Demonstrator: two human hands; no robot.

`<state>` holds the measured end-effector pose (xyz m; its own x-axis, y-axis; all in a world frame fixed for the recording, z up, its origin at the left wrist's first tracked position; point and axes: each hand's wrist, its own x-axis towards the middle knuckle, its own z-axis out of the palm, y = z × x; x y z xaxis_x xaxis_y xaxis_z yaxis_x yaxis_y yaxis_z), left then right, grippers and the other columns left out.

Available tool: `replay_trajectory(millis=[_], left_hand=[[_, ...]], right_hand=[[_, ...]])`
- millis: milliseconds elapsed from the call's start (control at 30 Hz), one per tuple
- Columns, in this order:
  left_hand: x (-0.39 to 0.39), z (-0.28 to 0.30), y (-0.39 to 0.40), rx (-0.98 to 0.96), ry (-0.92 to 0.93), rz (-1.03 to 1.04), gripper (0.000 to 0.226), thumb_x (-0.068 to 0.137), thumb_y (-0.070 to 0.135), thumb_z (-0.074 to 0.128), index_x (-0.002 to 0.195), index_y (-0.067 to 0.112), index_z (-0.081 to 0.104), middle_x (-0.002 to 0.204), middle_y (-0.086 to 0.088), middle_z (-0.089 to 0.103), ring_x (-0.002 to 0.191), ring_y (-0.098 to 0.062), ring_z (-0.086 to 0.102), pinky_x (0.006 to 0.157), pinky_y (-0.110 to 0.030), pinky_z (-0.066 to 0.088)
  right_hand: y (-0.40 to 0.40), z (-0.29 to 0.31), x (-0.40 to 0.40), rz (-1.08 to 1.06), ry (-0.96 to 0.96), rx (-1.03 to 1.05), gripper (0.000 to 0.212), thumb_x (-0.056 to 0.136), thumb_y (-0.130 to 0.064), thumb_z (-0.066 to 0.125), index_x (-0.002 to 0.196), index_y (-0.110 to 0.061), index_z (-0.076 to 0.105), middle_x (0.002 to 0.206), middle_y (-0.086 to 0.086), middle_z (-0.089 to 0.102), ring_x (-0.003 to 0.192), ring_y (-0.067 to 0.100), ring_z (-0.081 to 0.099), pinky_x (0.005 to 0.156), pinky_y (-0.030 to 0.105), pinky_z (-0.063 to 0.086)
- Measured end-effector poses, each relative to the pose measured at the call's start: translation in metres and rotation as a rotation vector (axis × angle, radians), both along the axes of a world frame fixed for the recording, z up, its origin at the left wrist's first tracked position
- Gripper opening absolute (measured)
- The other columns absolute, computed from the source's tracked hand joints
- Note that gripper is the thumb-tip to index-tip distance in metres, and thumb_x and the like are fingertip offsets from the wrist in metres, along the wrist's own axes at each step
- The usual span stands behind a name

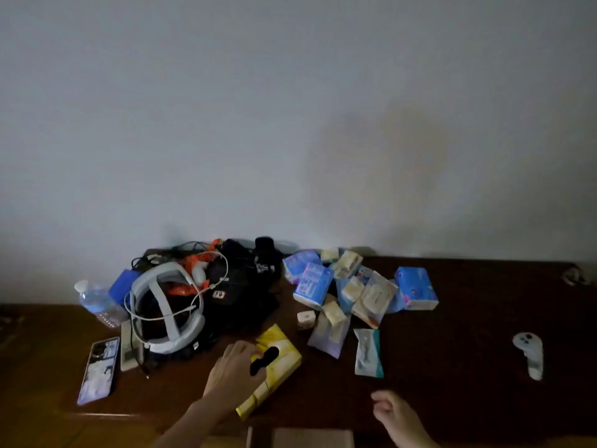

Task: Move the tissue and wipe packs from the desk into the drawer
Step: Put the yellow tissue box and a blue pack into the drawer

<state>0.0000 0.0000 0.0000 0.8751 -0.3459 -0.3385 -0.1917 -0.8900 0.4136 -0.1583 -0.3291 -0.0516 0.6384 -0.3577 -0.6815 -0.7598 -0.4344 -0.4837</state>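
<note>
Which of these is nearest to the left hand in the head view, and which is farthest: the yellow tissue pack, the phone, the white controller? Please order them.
Measured from the left hand:
1. Yellow tissue pack: under the fingers of this hand, at the front of the desk.
2. Phone: flat on the desk, off to the left.
3. White controller: far to the right, beyond the right hand.
</note>
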Motion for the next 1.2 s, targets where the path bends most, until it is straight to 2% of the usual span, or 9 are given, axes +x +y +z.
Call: replay_trajectory(millis=[100, 167, 267, 333, 467, 667, 767, 933, 1200], left_hand=[[0.024, -0.045, -0.027, 0.245, 0.023, -0.195, 0.086, 0.082, 0.070, 0.054, 0.152, 0.028, 0.031, 0.164, -0.001, 0.013, 0.152, -0.025, 0.011, 0.118, -0.052, 0.021], [0.033, -0.081, -0.040, 0.337, 0.057, -0.217, 0.118, 0.070, 0.087, 0.049, 0.159, 0.027, 0.000, 0.166, -0.001, -0.018, 0.154, -0.028, -0.011, 0.116, -0.065, 0.009], [0.027, -0.134, -0.039, 0.374, 0.100, -0.223, 0.138, 0.053, 0.101, 0.037, 0.154, 0.029, -0.024, 0.159, -0.003, -0.037, 0.150, -0.031, -0.026, 0.112, -0.071, -0.005], [0.020, -0.154, -0.035, 0.359, -0.011, -0.223, 0.138, 0.052, 0.099, 0.039, 0.155, 0.028, -0.020, 0.161, -0.008, -0.031, 0.150, -0.035, -0.021, 0.110, -0.073, -0.008], [0.017, -0.175, -0.023, 0.265, -0.201, -0.263, 0.112, 0.067, 0.075, 0.056, 0.160, 0.028, 0.013, 0.166, -0.012, 0.015, 0.151, -0.038, 0.016, 0.108, -0.068, 0.020], [0.018, -0.183, -0.022, 0.204, -0.328, -0.188, 0.093, 0.077, 0.074, 0.045, 0.157, 0.033, 0.021, 0.166, -0.005, 0.017, 0.152, -0.033, 0.015, 0.110, -0.064, 0.016], [0.019, -0.185, -0.022, 0.191, -0.377, -0.184, 0.091, 0.079, 0.074, 0.044, 0.157, 0.033, 0.021, 0.167, -0.004, 0.015, 0.152, -0.033, 0.015, 0.110, -0.064, 0.018], [0.019, -0.184, -0.022, 0.183, -0.396, -0.173, 0.089, 0.079, 0.073, 0.046, 0.156, 0.035, 0.023, 0.166, -0.003, 0.016, 0.151, -0.038, 0.016, 0.108, -0.063, 0.023], [0.014, -0.174, -0.021, 0.196, -0.377, -0.175, 0.093, 0.074, 0.076, 0.045, 0.155, 0.039, 0.022, 0.166, -0.008, 0.011, 0.149, -0.046, 0.012, 0.110, -0.069, 0.021]], right_hand=[[0.011, -0.026, 0.050, 0.061, -0.065, 0.058, 0.036, 0.099, -0.021, 0.059, 0.134, -0.027, 0.054, 0.132, -0.004, 0.060, 0.112, 0.006, 0.059, 0.092, 0.023, 0.048], [0.012, -0.037, 0.084, 0.033, -0.103, 0.069, 0.046, 0.098, -0.020, 0.059, 0.143, -0.024, 0.047, 0.140, -0.001, 0.053, 0.123, 0.013, 0.055, 0.092, 0.023, 0.046], [0.021, -0.047, 0.134, 0.075, -0.179, 0.043, 0.052, 0.096, -0.022, 0.061, 0.145, -0.024, 0.043, 0.135, -0.002, 0.053, 0.123, 0.016, 0.055, 0.092, 0.025, 0.049], [0.027, -0.049, 0.173, 0.103, -0.260, -0.032, 0.051, 0.095, -0.022, 0.063, 0.143, -0.025, 0.045, 0.130, -0.002, 0.054, 0.121, 0.017, 0.056, 0.092, 0.027, 0.050], [0.037, -0.052, 0.246, 0.117, -0.387, -0.162, 0.066, 0.090, -0.035, 0.066, 0.149, -0.020, 0.040, 0.144, 0.005, 0.050, 0.132, 0.024, 0.049, 0.106, 0.044, 0.044], [0.075, -0.090, 0.334, -0.012, -0.107, -0.223, 0.116, 0.078, -0.073, 0.065, 0.161, -0.027, -0.002, 0.165, 0.026, 0.000, 0.150, 0.047, 0.011, 0.120, 0.057, 0.020], [0.090, -0.114, 0.353, -0.095, 0.012, -0.297, 0.120, 0.080, -0.073, 0.064, 0.159, -0.031, -0.017, 0.164, 0.029, -0.014, 0.149, 0.054, 0.004, 0.121, 0.061, 0.011], [0.097, -0.124, 0.350, -0.187, -0.093, -0.397, 0.104, 0.084, -0.055, 0.069, 0.157, -0.022, 0.002, 0.161, 0.029, 0.011, 0.143, 0.052, 0.024, 0.120, 0.056, 0.016], [0.099, -0.059, 0.221, -0.188, -0.722, -0.268, 0.098, 0.076, -0.046, 0.073, 0.154, -0.022, 0.020, 0.153, 0.007, 0.035, 0.137, 0.026, 0.039, 0.109, 0.048, 0.041]])
